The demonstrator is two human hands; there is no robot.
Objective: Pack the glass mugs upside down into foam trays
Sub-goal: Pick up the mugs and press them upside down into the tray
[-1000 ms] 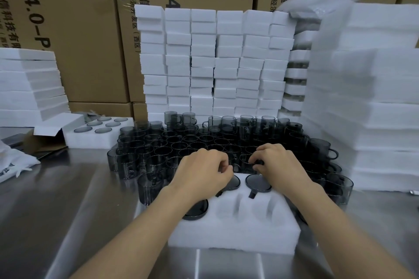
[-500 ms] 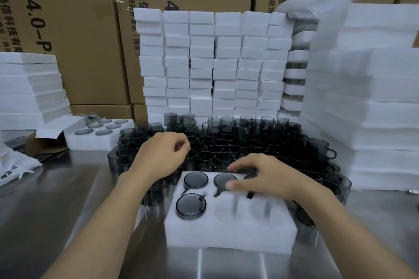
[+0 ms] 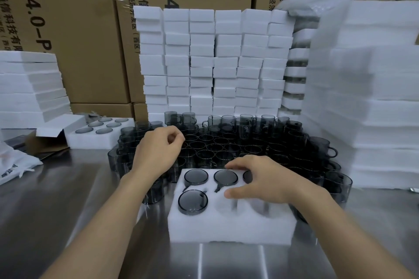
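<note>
Smoky grey glass mugs stand crowded, mouths up, across the middle of the steel table, just behind the white foam tray at its near edge. My left hand hovers over the mugs off the tray's far left corner. Its fingers are loosely curled, thumb close to the forefinger, and I see nothing held in them. The closest mugs lie directly under and just beyond those fingertips, so I judge this hand the nearer for the pick. My right hand rests on the tray, fingers spread over the far right pocket's upturned mug, thumb by the empty near middle pocket. The near right pocket also looks empty. A mug's axis is vertical with the rim on top, so I expect it needs flipping on the way in.
</note>
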